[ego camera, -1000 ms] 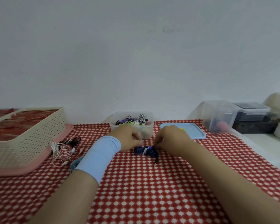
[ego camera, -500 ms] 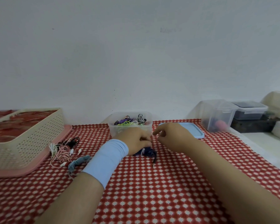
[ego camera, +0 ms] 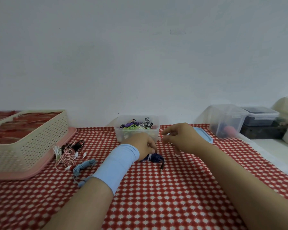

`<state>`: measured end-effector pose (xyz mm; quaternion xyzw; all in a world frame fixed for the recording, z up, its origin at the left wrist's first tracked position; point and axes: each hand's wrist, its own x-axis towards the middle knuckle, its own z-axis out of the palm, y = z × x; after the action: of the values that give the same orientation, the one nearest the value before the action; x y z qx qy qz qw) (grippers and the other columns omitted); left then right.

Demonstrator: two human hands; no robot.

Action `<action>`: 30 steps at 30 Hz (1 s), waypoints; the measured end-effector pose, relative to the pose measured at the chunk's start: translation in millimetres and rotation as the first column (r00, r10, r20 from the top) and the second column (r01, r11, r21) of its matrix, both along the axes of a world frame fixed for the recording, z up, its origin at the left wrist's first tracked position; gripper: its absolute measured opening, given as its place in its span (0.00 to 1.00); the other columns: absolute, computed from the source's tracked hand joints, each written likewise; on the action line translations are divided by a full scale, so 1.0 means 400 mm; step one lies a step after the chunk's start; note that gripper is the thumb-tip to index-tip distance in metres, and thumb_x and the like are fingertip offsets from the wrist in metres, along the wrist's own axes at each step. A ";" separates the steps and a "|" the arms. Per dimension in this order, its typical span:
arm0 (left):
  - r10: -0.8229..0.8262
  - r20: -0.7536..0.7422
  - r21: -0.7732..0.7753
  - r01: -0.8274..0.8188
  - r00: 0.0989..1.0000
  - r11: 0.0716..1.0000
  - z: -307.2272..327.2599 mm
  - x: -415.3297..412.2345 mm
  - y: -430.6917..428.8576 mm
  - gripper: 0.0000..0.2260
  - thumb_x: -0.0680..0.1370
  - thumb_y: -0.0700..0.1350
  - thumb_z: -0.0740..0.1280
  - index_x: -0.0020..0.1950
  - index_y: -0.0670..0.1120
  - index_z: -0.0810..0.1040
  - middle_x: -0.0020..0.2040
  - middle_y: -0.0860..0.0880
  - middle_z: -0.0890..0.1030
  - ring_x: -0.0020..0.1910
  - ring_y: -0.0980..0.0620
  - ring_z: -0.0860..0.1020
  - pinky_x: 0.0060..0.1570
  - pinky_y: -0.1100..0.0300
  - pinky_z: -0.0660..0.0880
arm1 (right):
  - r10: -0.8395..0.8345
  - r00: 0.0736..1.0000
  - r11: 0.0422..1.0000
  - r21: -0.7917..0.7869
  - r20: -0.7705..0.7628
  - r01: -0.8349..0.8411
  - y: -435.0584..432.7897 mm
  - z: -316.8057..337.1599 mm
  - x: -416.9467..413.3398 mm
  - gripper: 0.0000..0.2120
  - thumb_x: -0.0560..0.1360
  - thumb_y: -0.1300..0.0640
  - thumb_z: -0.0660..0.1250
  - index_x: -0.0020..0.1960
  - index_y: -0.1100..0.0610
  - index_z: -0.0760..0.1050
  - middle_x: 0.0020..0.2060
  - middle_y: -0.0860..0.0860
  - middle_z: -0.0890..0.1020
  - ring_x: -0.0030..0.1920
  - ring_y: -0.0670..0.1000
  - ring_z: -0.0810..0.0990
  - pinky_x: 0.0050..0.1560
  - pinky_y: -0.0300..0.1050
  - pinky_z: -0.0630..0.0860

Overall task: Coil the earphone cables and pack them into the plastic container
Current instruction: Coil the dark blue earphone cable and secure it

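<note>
Since the frame 1 s earlier, the right hand (ego camera: 183,138) has come off the bundle and lifted toward the container, leaving the left hand (ego camera: 142,146) alone on it. The dark blue earphone coil (ego camera: 155,157) lies on the checked tablecloth (ego camera: 173,188), just in front of the plastic container (ego camera: 119,135), with a white tie (ego camera: 149,157) round its middle and its jack plug (ego camera: 161,170) trailing toward the viewer. The left fingers curl over the coil's near-left end and hold it against the cloth. The right fingers are loosely curled, thumb and forefinger close together, with nothing visible between them.

The container already holds several coiled sets. Its blue lid (ego camera: 206,138) lies flat beside it, partly behind the right hand. To the left, 3 uncoiled sets wait: a pink-and-white tangle (ego camera: 66,155), a black cable (ego camera: 78,145) and a light blue cable (ego camera: 83,165), all near the perforated basket (ego camera: 28,138).

Step in hand, as judged: this coil is tied and ready to pack. The next move calls for lifting it as 1 bundle, the trailing plug gathered in, and clearing the container's rim.
</note>
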<state>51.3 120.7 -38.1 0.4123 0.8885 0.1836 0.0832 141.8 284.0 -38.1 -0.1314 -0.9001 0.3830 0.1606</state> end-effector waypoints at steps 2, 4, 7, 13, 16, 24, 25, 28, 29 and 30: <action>0.020 0.060 0.070 -0.024 0.998 0.997 -0.008 -0.006 -0.003 0.08 0.79 0.46 0.68 0.56 0.52 0.84 0.55 0.56 0.82 0.54 0.55 0.79 0.61 0.59 0.73 | 0.012 0.999 0.995 -0.095 -0.031 -0.015 -0.004 0.006 0.005 0.02 0.77 0.60 0.73 0.46 0.55 0.84 0.36 0.47 0.87 0.24 0.52 0.78 0.30 0.42 0.78; 0.035 0.159 0.153 -0.060 0.987 0.986 -0.015 -0.016 -0.008 0.09 0.78 0.45 0.69 0.57 0.53 0.83 0.54 0.56 0.82 0.55 0.56 0.79 0.61 0.62 0.71 | 0.030 0.998 0.986 -0.161 -0.050 -0.038 -0.008 0.012 0.008 0.02 0.77 0.60 0.74 0.46 0.59 0.84 0.32 0.45 0.85 0.24 0.51 0.77 0.29 0.41 0.76; 0.009 0.261 0.292 -0.088 0.965 0.952 -0.027 -0.032 -0.009 0.08 0.75 0.44 0.72 0.52 0.54 0.84 0.53 0.53 0.84 0.53 0.55 0.81 0.63 0.57 0.74 | 0.061 0.998 0.981 -0.187 0.008 -0.058 -0.015 0.015 0.010 0.03 0.76 0.59 0.74 0.46 0.59 0.85 0.33 0.47 0.86 0.24 0.49 0.77 0.27 0.39 0.73; -0.021 0.292 0.428 -0.111 0.956 0.897 -0.030 -0.027 -0.007 0.08 0.76 0.43 0.73 0.44 0.58 0.81 0.46 0.54 0.85 0.50 0.55 0.82 0.58 0.59 0.77 | 0.072 0.993 0.936 -0.351 0.098 -0.033 -0.028 0.017 0.010 0.06 0.78 0.59 0.71 0.51 0.61 0.83 0.44 0.55 0.88 0.24 0.47 0.76 0.24 0.38 0.65; 0.015 0.297 0.481 -0.163 0.955 0.861 -0.027 -0.023 -0.008 0.05 0.74 0.46 0.75 0.46 0.55 0.82 0.45 0.53 0.84 0.47 0.56 0.82 0.52 0.62 0.77 | 0.073 0.994 0.898 -0.440 0.087 -0.028 -0.022 0.020 0.013 0.07 0.79 0.59 0.71 0.53 0.62 0.84 0.46 0.56 0.88 0.25 0.47 0.76 0.23 0.38 0.65; 0.007 0.299 0.481 -0.157 0.954 0.863 -0.015 -0.016 -0.008 0.11 0.68 0.45 0.79 0.46 0.56 0.82 0.41 0.54 0.85 0.46 0.57 0.83 0.49 0.64 0.76 | 0.046 0.998 0.835 -0.550 0.044 -0.014 -0.020 0.024 0.009 0.05 0.79 0.60 0.70 0.51 0.60 0.83 0.45 0.54 0.88 0.26 0.48 0.76 0.22 0.37 0.63; 0.008 0.309 0.499 -0.169 0.951 0.850 -0.012 -0.015 -0.011 0.11 0.69 0.44 0.78 0.47 0.54 0.82 0.42 0.54 0.85 0.46 0.57 0.83 0.47 0.67 0.74 | 0.043 0.998 0.826 -0.563 0.037 -0.015 -0.019 0.026 0.010 0.05 0.79 0.60 0.70 0.51 0.60 0.84 0.45 0.53 0.88 0.27 0.48 0.75 0.22 0.37 0.63; 0.006 0.305 0.532 -0.176 0.952 0.828 -0.006 -0.012 -0.017 0.09 0.71 0.42 0.77 0.48 0.53 0.83 0.43 0.55 0.85 0.45 0.59 0.82 0.42 0.72 0.73 | 0.038 0.999 0.811 -0.585 0.011 -0.024 -0.017 0.032 0.013 0.04 0.78 0.61 0.72 0.48 0.58 0.86 0.41 0.49 0.87 0.27 0.47 0.73 0.23 0.37 0.62; 0.003 0.302 0.538 -0.173 0.953 0.825 -0.006 -0.009 -0.017 0.09 0.71 0.43 0.77 0.48 0.53 0.83 0.42 0.55 0.84 0.44 0.60 0.82 0.42 0.74 0.74 | 0.046 0.999 0.802 -0.596 -0.003 -0.038 -0.018 0.033 0.014 0.04 0.78 0.61 0.72 0.49 0.57 0.86 0.40 0.49 0.87 0.26 0.47 0.73 0.23 0.36 0.62; -0.002 0.305 0.542 -0.171 0.952 0.822 -0.006 -0.006 -0.016 0.09 0.71 0.43 0.77 0.48 0.53 0.84 0.42 0.55 0.84 0.43 0.61 0.82 0.42 0.75 0.74 | 0.054 0.998 0.796 -0.604 -0.016 -0.053 -0.018 0.034 0.014 0.04 0.77 0.62 0.72 0.49 0.57 0.86 0.40 0.50 0.87 0.26 0.47 0.72 0.22 0.36 0.61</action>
<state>48.8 114.5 -40.4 0.3464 0.7901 0.4994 0.0798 147.3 276.6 -24.3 -0.1506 -0.7348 0.6539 0.0986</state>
